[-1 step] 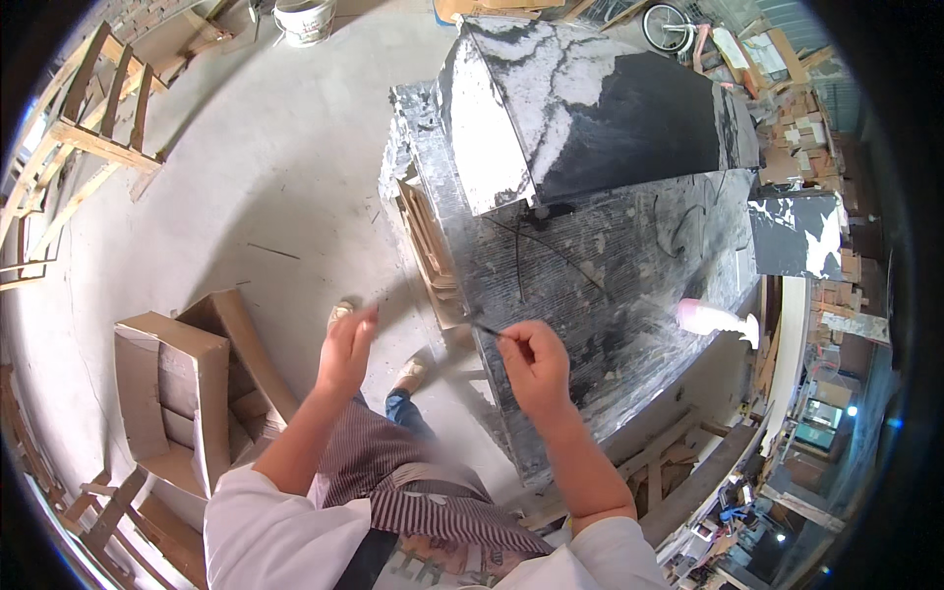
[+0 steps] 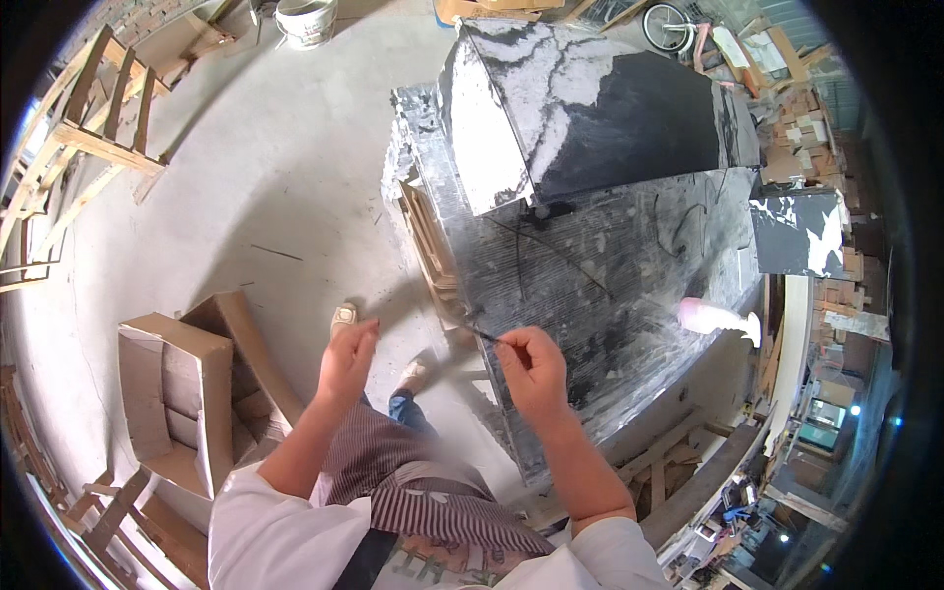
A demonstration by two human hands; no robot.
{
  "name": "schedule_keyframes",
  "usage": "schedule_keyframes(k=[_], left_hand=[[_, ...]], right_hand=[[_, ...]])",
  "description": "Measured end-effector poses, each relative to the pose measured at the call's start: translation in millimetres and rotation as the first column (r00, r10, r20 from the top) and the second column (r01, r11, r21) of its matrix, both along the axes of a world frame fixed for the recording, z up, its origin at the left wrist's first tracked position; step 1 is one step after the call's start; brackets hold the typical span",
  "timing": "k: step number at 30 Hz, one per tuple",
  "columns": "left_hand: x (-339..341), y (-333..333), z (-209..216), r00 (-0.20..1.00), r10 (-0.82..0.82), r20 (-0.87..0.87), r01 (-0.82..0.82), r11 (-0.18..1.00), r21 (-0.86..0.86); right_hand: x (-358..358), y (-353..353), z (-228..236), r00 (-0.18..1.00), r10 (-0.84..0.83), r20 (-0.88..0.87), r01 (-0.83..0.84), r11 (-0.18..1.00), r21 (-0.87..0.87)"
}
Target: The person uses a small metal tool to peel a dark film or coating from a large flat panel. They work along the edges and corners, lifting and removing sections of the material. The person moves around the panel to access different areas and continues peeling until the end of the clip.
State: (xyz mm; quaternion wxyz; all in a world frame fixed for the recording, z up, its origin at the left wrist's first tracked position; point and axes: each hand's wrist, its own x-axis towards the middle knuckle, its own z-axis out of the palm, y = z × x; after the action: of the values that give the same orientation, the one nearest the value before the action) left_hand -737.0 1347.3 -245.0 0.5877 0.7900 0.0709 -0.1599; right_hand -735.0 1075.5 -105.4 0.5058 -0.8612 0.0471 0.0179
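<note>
My right hand (image 2: 534,372) is closed in a pinch on a thin dark strip (image 2: 484,334), which sticks out leftward past the near left edge of the worktable (image 2: 629,236). Off to the left, over the floor, my left hand (image 2: 346,364) has thumb and fingers pressed together; whatever is between them, if anything, is too small to make out. Several thin dark strips (image 2: 562,254) lie on the table's ridged, stained top. A large angular block (image 2: 639,128) with a black and white marbled surface rests on the table's far half.
A pinkish-white bottle (image 2: 703,317) lies near the table's right edge. Open cardboard boxes (image 2: 214,393) stand at my left, a wooden frame (image 2: 108,147) farther off. Cardboard sheets (image 2: 428,236) lean under the table's left edge. A white bucket (image 2: 305,22) stands at the back.
My left hand sits slightly lower than before. My right hand keeps its pinch on the thin dark strip in nearly the same place.
</note>
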Motion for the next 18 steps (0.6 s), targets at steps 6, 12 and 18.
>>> schedule_keyframes(k=[6,12,18], left_hand=[[-33.5,3.7,68.0,0.999,0.048,-0.018,-0.052,0.942,-0.331],[-9.0,11.0,170.4,0.969,-0.148,0.196,0.146,0.989,0.027],[2.4,49.3,197.7,0.963,-0.173,0.204,0.145,0.979,0.146]], right_hand=[[-35.2,23.0,3.3,0.993,0.042,-0.107,-0.026,0.989,0.147],[-30.2,48.9,30.6,0.985,0.173,-0.002,-0.172,0.978,0.119],[11.3,91.3,64.3,0.968,0.197,0.153,-0.214,0.972,0.102]])
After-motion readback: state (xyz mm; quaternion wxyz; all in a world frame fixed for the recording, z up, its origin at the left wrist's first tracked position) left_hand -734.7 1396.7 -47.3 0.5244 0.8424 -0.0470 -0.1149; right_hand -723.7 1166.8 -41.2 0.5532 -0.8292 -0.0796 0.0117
